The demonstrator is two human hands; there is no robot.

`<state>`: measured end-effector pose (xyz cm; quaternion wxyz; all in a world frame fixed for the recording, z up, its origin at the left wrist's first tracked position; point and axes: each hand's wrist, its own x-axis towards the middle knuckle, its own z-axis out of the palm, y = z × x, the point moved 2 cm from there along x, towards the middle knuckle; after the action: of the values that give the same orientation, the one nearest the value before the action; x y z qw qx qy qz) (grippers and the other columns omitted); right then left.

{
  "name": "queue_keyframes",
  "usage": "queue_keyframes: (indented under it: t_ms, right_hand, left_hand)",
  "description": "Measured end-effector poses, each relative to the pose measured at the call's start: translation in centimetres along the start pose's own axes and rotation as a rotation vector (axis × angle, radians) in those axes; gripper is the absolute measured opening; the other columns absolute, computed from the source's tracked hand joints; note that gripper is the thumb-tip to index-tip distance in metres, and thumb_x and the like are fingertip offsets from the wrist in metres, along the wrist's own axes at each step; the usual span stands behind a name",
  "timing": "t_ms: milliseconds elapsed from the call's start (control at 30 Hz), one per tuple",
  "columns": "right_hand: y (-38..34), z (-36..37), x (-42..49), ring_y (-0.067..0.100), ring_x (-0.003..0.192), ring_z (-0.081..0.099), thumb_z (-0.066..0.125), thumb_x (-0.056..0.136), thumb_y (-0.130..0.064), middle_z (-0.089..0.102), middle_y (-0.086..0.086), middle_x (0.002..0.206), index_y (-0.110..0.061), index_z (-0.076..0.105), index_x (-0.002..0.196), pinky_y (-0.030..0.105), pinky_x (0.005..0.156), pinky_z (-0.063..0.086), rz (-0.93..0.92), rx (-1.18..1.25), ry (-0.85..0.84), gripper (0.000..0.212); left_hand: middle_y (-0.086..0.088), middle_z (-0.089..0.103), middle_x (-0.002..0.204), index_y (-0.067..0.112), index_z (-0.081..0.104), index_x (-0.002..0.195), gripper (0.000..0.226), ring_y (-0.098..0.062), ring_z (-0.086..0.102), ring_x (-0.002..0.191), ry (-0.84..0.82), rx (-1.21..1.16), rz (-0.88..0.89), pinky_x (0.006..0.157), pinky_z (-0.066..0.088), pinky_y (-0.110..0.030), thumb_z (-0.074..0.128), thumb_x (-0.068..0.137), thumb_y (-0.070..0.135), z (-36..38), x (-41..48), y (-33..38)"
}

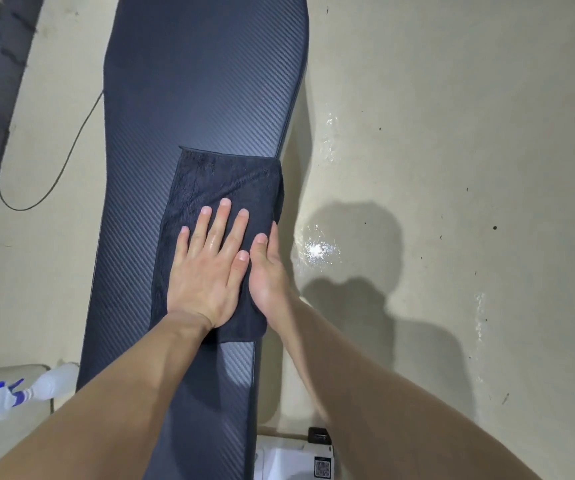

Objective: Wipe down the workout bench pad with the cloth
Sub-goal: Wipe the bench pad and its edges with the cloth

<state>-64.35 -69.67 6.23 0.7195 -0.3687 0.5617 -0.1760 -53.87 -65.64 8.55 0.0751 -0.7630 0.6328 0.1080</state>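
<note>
At the bottom of the frame your two bare forearms reach up from the lower corners toward the middle. At the lower left edge a white spray bottle point(24, 393) with a blue trigger lies on a pale surface, and at the bottom centre, just right of the bench, sits a white box point(294, 459) with a printed code on it. Your left hand point(206, 271) lies flat, palm down, on the dark cloth point(223, 206), its fingers point(219, 223) straight and slightly spread, gripping nothing. Your right hand point(267, 271) rests on its edge at the cloth's right border, thumb on top and touching the left hand's thumb; whether its other fingers curl around the cloth's edge you cannot tell from here. The cloth lies spread in a rectangle on the right half of the bench pad point(203, 81), reaching beyond your fingertips toward the centre of the frame, its right side at the pad's edge. The pad, dark with a woven pattern, runs on to the top of the frame. A thin black cable point(54, 174) curves on the floor point(452, 133) at the left.
</note>
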Motion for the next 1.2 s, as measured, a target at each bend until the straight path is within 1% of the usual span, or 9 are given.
queue_keyframes:
  t_ms: [100, 200, 333, 567, 700, 767, 1000, 1100, 1200]
  right_hand:
    - [-1.7, 0.4, 1.3, 0.013, 0.151, 0.021, 0.022, 0.108, -0.04, 0.021, 0.001, 0.166, -0.02, 0.012, 0.161, 0.019, 0.115, 0.011, -0.048, -0.018, 0.063, 0.057]
    - [-3.8, 0.6, 3.3, 0.018, 0.152, 0.022, 0.021, 0.107, -0.044, 0.023, 0.003, 0.165, -0.018, 0.015, 0.161, 0.033, 0.124, 0.013, -0.065, -0.011, 0.117, 0.06]
    - [-6.2, -0.2, 6.2, 0.02, 0.152, 0.021, 0.019, 0.109, -0.041, 0.018, 0.003, 0.167, -0.018, 0.007, 0.161, 0.031, 0.119, 0.014, -0.02, 0.025, 0.13, 0.058]
    - [-11.8, -1.4, 13.4, 0.02, 0.147, 0.032, 0.022, 0.107, -0.046, 0.031, 0.002, 0.162, -0.018, 0.017, 0.16, 0.033, 0.12, 0.022, -0.075, 0.092, 0.329, 0.06]
    - [-16.1, -3.3, 18.4, 0.021, 0.137, 0.045, 0.023, 0.105, -0.049, 0.045, 0.001, 0.154, -0.019, 0.025, 0.157, 0.039, 0.116, 0.032, -0.088, 0.092, 0.336, 0.06]
    - [-18.7, -4.3, 21.1, 0.022, 0.135, 0.047, 0.024, 0.105, -0.05, 0.047, 0.001, 0.151, -0.018, 0.03, 0.155, 0.035, 0.112, 0.033, -0.079, 0.069, 0.324, 0.059]
    - [-24.7, -7.3, 26.5, 0.025, 0.123, 0.057, 0.027, 0.101, -0.054, 0.06, 0.003, 0.136, -0.02, 0.048, 0.144, 0.046, 0.11, 0.042, -0.17, -0.032, 0.214, 0.059]
    - [-22.9, -6.7, 24.6, 0.026, 0.131, 0.053, 0.024, 0.088, -0.061, 0.056, 0.003, 0.144, -0.022, 0.042, 0.148, 0.047, 0.113, 0.038, -0.192, -0.074, 0.257, 0.074]
    - [-19.1, -5.4, 20.8, 0.02, 0.135, 0.049, 0.028, 0.096, -0.051, 0.052, 0.0, 0.148, -0.021, 0.038, 0.15, 0.043, 0.116, 0.036, -0.203, -0.014, 0.26, 0.062]
  left_hand:
    - [0.004, -0.009, 0.169, 0.031, -0.002, 0.16, 0.058, -0.023, -0.003, 0.156, 0.013, 0.019, 0.072, 0.124, 0.01, -0.049, 0.009, 0.104, 0.043, -0.8, 2.7, -0.7]
    - [0.005, -0.011, 0.168, 0.032, -0.004, 0.16, 0.058, -0.022, -0.005, 0.155, 0.028, 0.025, 0.113, 0.124, 0.008, -0.048, 0.007, 0.104, 0.044, -1.7, 5.8, -1.3]
    - [0.007, -0.012, 0.168, 0.034, -0.009, 0.158, 0.058, -0.021, -0.008, 0.155, 0.047, 0.042, 0.186, 0.125, 0.006, -0.047, 0.003, 0.102, 0.045, -2.6, 10.0, -1.5]
    - [0.008, -0.008, 0.169, 0.034, -0.001, 0.16, 0.059, -0.019, -0.005, 0.155, 0.05, 0.074, 0.34, 0.125, 0.007, -0.047, 0.008, 0.102, 0.044, -5.8, 20.9, -1.6]
    - [0.009, -0.006, 0.169, 0.034, 0.002, 0.16, 0.059, -0.018, -0.004, 0.155, 0.047, 0.063, 0.377, 0.125, 0.006, -0.047, 0.01, 0.102, 0.044, -7.8, 28.4, -0.6]
    - [0.009, -0.006, 0.169, 0.034, 0.002, 0.16, 0.059, -0.018, -0.004, 0.155, 0.059, 0.061, 0.358, 0.125, 0.005, -0.047, 0.01, 0.102, 0.044, -8.5, 31.6, -0.3]
    - [0.007, -0.007, 0.169, 0.033, -0.002, 0.16, 0.059, -0.019, -0.005, 0.155, 0.092, 0.007, 0.176, 0.125, 0.005, -0.048, 0.009, 0.103, 0.044, -9.8, 38.1, 1.1]
    - [0.006, -0.008, 0.169, 0.032, -0.003, 0.16, 0.058, -0.02, -0.006, 0.155, 0.095, -0.034, 0.099, 0.125, 0.005, -0.048, 0.008, 0.104, 0.043, -8.9, 35.0, 1.4]
    - [0.005, -0.01, 0.169, 0.032, -0.004, 0.159, 0.057, -0.02, -0.007, 0.155, 0.072, -0.044, 0.064, 0.125, 0.005, -0.047, 0.007, 0.104, 0.044, -7.6, 29.1, 1.5]
